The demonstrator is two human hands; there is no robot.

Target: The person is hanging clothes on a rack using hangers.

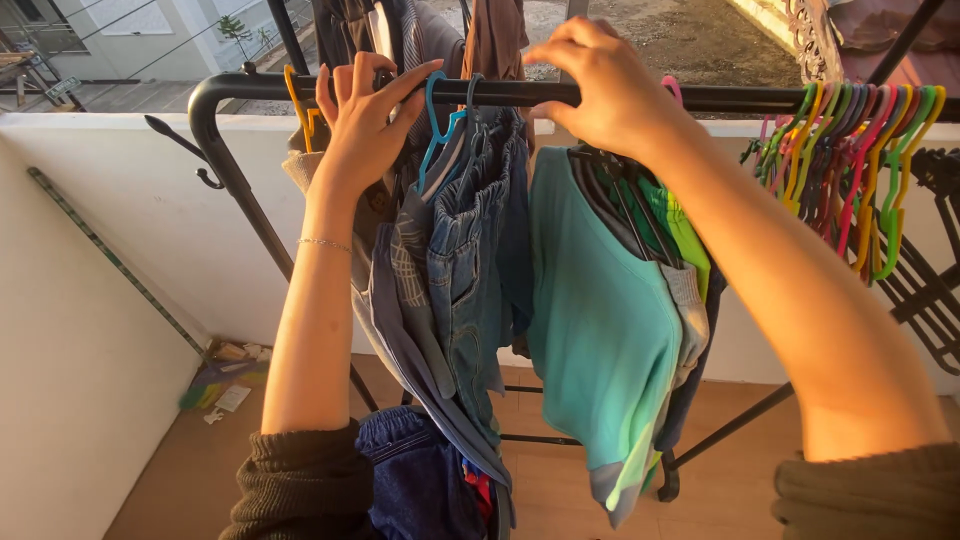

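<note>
Black rail [740, 98] runs level, left to right, under both hands. Jeans [470, 240] hang straight below the left hand [365, 125], teal shirt [600, 310] below the right hand [600, 85]. Left hand, fingers half spread, touches the blue hanger [437, 115] just to its right; right hand is curled over the rail, nearer the shirt.

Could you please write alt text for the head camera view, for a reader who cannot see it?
A person's left hand and right hand rest on a black clothes rail, among hangers carrying denim garments and a teal shirt. A bunch of empty coloured hangers hangs at the right end, on a white-walled balcony.
</note>
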